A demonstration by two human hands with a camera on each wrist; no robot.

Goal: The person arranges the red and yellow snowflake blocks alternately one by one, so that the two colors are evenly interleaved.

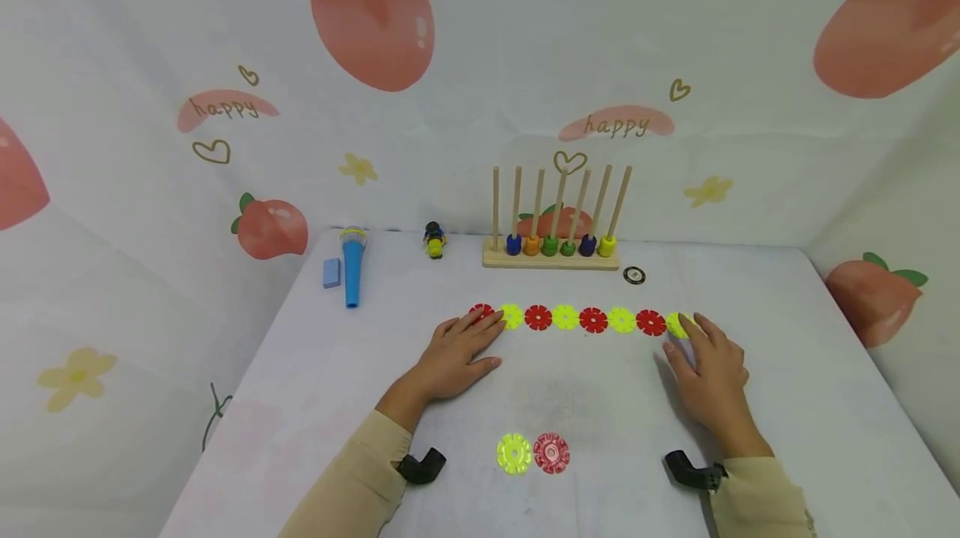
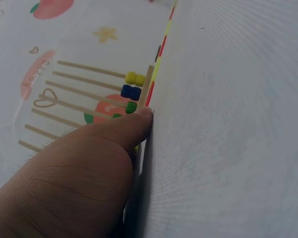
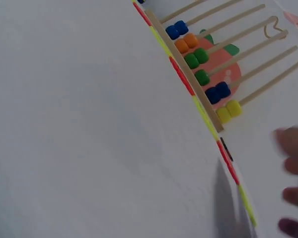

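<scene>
A row of flat notched plastic discs, red and yellow by turns, runs across the table; a yellow disc (image 1: 566, 317) lies near its middle. My left hand (image 1: 453, 357) lies palm down at the row's left end, its fingers extended over a red disc (image 1: 480, 310) and partly hiding it. At the other end, my right hand (image 1: 712, 379) is held with loosely bent fingers, fingertips right at the last yellow disc (image 1: 677, 326). Nearer the front, a separate yellow disc (image 1: 513, 454) lies beside a paler red disc (image 1: 552, 454).
Behind the row stands a wooden peg rack (image 1: 551, 261) with coloured beads. A small round black-and-white piece (image 1: 634, 275) lies to its right. At the back left are a blue toy microphone (image 1: 352, 271), a light blue block (image 1: 332, 273) and a small toy figure (image 1: 434, 241).
</scene>
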